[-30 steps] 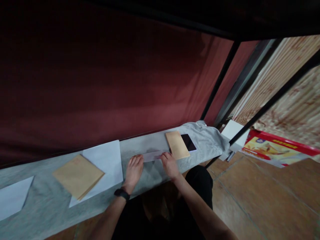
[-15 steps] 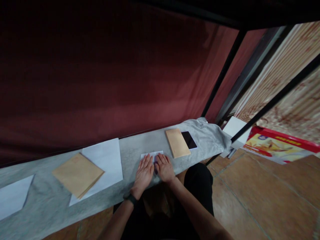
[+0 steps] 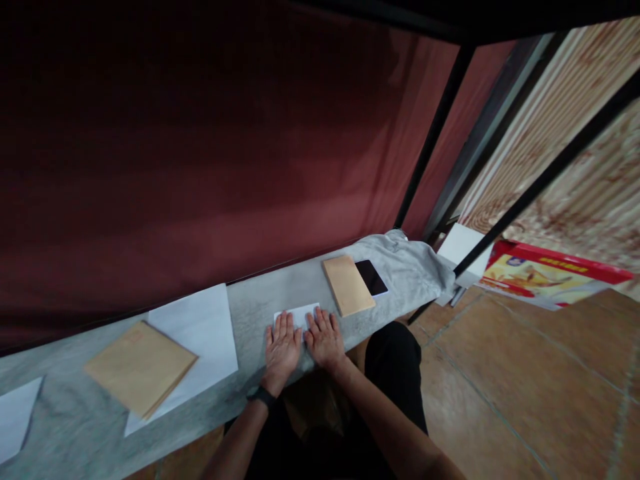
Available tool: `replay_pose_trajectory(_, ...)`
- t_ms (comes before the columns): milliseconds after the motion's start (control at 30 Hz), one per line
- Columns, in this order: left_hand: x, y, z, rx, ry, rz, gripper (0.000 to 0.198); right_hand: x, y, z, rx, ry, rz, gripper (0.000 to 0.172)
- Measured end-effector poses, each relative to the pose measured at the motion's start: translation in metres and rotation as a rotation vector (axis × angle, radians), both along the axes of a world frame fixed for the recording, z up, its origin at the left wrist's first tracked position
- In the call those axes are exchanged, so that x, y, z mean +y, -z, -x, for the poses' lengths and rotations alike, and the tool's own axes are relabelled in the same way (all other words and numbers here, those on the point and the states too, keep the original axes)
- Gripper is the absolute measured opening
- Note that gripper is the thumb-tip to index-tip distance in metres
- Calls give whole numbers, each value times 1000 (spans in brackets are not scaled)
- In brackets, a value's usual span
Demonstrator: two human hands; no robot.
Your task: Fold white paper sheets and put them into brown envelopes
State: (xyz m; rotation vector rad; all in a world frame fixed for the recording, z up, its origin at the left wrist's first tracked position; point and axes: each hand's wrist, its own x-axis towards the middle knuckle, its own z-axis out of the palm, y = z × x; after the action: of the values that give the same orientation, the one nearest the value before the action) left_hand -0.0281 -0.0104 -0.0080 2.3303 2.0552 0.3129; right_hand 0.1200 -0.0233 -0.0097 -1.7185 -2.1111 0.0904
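A small white piece of paper (image 3: 298, 315), seemingly folded, lies on the grey cloth-covered bench (image 3: 255, 320) in front of me. My left hand (image 3: 283, 343) presses flat on its left part, fingers stretched out. On the right part rests my right hand (image 3: 324, 337), also flat with its fingers extended. Between the two hands a strip of the paper shows; the rest of it is under the fingers. Just right of my right hand is a stack of brown envelopes (image 3: 349, 285), which partly covers a dark-screened tablet or phone (image 3: 373, 277).
To the left, more brown envelopes (image 3: 143, 367) lie on white paper sheets (image 3: 200, 327). Another white sheet (image 3: 17, 413) is at the far left. A red cloth wall (image 3: 225, 180) rises behind the bench. Black frame bars and a red-and-yellow box (image 3: 545, 273) stand at the right.
My hands have moved apart, showing more of the white paper between them. Both stay flat on it. The whole view has shifted slightly.
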Motion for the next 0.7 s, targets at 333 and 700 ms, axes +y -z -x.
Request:
replay_pose_trajectory(333, 29, -2, -30, -124, 385, 68, 54, 2, -4, -2, -21, -60, 69, 56)
replay_pose_trajectory(700, 23, -10, -37, -15, 342, 73, 55, -43, 1, -36, 153, -125, -78, 44)
